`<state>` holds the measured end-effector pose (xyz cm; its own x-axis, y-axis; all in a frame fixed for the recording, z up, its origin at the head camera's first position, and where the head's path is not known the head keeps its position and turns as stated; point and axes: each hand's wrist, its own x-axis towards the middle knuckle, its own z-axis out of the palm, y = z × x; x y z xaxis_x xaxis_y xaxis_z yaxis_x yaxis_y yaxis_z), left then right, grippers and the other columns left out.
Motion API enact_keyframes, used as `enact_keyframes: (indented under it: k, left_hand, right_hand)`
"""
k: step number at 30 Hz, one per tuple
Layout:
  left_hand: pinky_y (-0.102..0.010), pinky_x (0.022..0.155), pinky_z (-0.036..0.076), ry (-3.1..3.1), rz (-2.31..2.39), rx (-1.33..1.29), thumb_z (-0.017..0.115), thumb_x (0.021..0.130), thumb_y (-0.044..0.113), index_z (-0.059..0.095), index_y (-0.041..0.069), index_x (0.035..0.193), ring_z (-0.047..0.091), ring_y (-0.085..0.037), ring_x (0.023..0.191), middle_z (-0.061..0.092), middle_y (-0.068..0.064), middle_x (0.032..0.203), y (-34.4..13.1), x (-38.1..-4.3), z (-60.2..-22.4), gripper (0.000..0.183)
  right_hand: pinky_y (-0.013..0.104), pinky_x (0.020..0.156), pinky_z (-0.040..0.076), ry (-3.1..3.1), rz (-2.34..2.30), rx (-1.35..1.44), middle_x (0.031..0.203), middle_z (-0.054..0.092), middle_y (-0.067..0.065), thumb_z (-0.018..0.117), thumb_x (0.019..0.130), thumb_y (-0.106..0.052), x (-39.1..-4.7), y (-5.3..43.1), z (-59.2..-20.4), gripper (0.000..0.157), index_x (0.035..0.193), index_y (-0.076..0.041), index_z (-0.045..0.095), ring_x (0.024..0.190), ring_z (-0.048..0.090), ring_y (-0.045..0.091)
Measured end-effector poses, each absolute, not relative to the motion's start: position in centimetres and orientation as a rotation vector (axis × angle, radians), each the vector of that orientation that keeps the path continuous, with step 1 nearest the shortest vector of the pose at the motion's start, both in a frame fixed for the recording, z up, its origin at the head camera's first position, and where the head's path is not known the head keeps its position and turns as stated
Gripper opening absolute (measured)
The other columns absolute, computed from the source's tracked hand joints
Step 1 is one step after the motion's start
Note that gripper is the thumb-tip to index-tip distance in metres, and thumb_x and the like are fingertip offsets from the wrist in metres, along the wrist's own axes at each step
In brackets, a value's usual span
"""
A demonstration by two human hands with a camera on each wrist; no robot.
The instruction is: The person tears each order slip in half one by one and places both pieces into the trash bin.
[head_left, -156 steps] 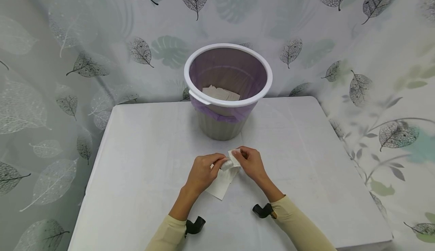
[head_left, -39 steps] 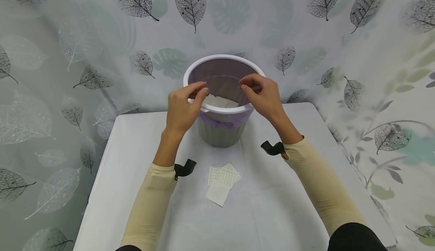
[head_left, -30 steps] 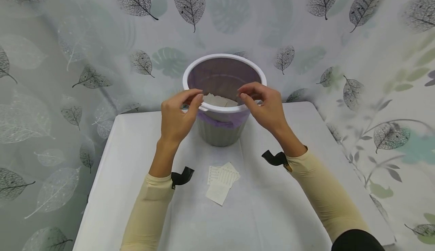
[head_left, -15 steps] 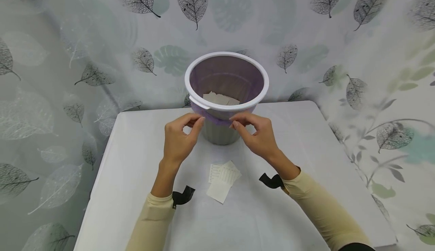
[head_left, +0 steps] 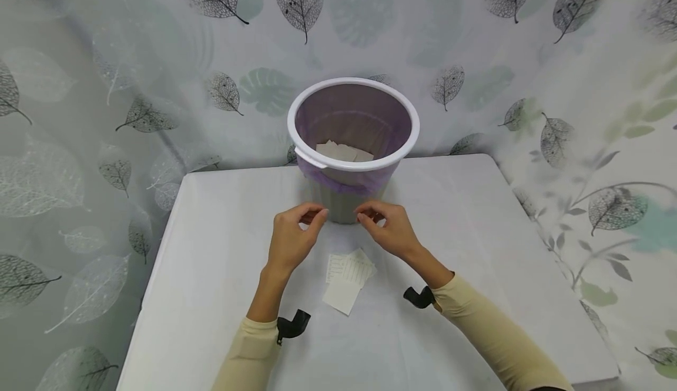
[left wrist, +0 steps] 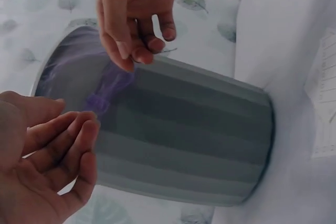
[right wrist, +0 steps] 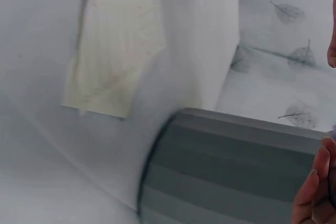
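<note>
Since a second ago, the left hand (head_left: 295, 237) and the right hand (head_left: 390, 227) have been moving down and toward each other from the rim of the waste bin (head_left: 341, 201); they are now hovering in front of its lower wall. Leaf-printed fabric (head_left: 264, 138) is hanging behind the white-covered desk (head_left: 211, 267). Toward the far edge, the grey bin is standing upright, its purple liner (head_left: 359, 188) folding over beneath the white rim. Beige sleeves (head_left: 476, 329) are covering the forearms. Each hand's grip is leaving only a narrow gap between thumb and loosely bent fingertips. Overlapping paper slips (head_left: 349, 279) are lying on the desk between the wrists, apart from both hands, some showing printed lines. Pale paper pieces (head_left: 344, 152) are resting inside the bin. Black angled attachments (head_left: 419, 297) are jutting from the cuffs.
</note>
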<state>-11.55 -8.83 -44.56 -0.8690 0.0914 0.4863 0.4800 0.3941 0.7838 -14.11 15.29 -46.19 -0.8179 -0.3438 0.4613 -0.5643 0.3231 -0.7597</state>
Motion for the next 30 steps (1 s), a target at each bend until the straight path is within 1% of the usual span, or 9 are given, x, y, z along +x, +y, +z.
enact_keyframes:
  k: [5, 10, 16, 20, 26, 30]
  left_hand:
    - [-0.033, 0.073, 0.058, -2.354, -1.487, -0.479, 0.075, 0.097, 0.011, 0.078, 0.005, 0.098, 0.069, -0.012, 0.077, 0.075, 0.001, 0.087, -8.2, -11.7, -46.0, 0.007]
    - [-0.034, 0.073, 0.058, -2.440, -1.506, -0.475, 0.076, 0.095, 0.006, 0.078, 0.004, 0.097, 0.069, -0.014, 0.078, 0.074, 0.000, 0.087, -7.7, -11.7, -47.6, 0.004]
    - [-0.031, 0.075, 0.058, -2.564, -1.524, -0.474, 0.076, 0.095, 0.004, 0.077, 0.002, 0.098, 0.069, -0.012, 0.080, 0.073, 0.000, 0.089, -7.0, -11.6, -49.8, 0.004]
    - [-0.032, 0.072, 0.057, -2.622, -1.470, -0.516, 0.077, 0.093, 0.002, 0.077, 0.001, 0.097, 0.067, -0.014, 0.076, 0.073, -0.001, 0.086, -6.6, -11.5, -51.1, 0.004]
    - [-0.032, 0.069, 0.056, -2.711, -1.383, -0.548, 0.079, 0.089, 0.000, 0.077, 0.002, 0.096, 0.067, -0.015, 0.075, 0.072, -0.001, 0.084, -6.2, -11.5, -53.3, 0.008]
    - [-0.032, 0.070, 0.056, -2.766, -1.375, -0.551, 0.079, 0.088, 0.000, 0.077, 0.000, 0.098, 0.067, -0.017, 0.077, 0.072, -0.002, 0.085, -5.9, -11.4, -54.2, 0.010]
  right_hand:
    - [0.033, 0.066, 0.057, -2.462, 1.470, 0.789, 0.089, 0.074, -0.001, 0.069, 0.095, 0.001, -14.1, 15.6, -48.2, 0.011, 0.102, -0.003, 0.076, 0.076, 0.068, 0.013]
    - [0.032, 0.066, 0.057, -2.529, 1.451, 0.732, 0.088, 0.074, -0.003, 0.070, 0.095, 0.000, -13.8, 15.6, -49.9, 0.011, 0.102, -0.005, 0.076, 0.076, 0.068, 0.011]
    - [0.031, 0.066, 0.055, -2.619, 1.409, 0.693, 0.089, 0.074, -0.005, 0.073, 0.094, -0.004, -13.4, 15.4, -51.8, 0.009, 0.102, -0.005, 0.077, 0.078, 0.067, 0.010]
    - [0.031, 0.066, 0.056, -2.666, 1.375, 0.683, 0.089, 0.074, -0.003, 0.074, 0.094, -0.003, -13.2, 15.6, -52.7, 0.009, 0.102, -0.002, 0.077, 0.080, 0.068, 0.013]
    - [0.032, 0.069, 0.056, -2.789, 1.341, 0.674, 0.090, 0.073, 0.004, 0.069, 0.089, 0.000, -12.7, 16.1, -53.8, 0.014, 0.102, 0.001, 0.075, 0.081, 0.067, 0.015]
    - [0.032, 0.071, 0.056, -2.865, 1.293, 0.671, 0.089, 0.071, 0.002, 0.071, 0.085, 0.002, -12.3, 16.3, -54.4, 0.013, 0.098, -0.001, 0.075, 0.080, 0.065, 0.014]
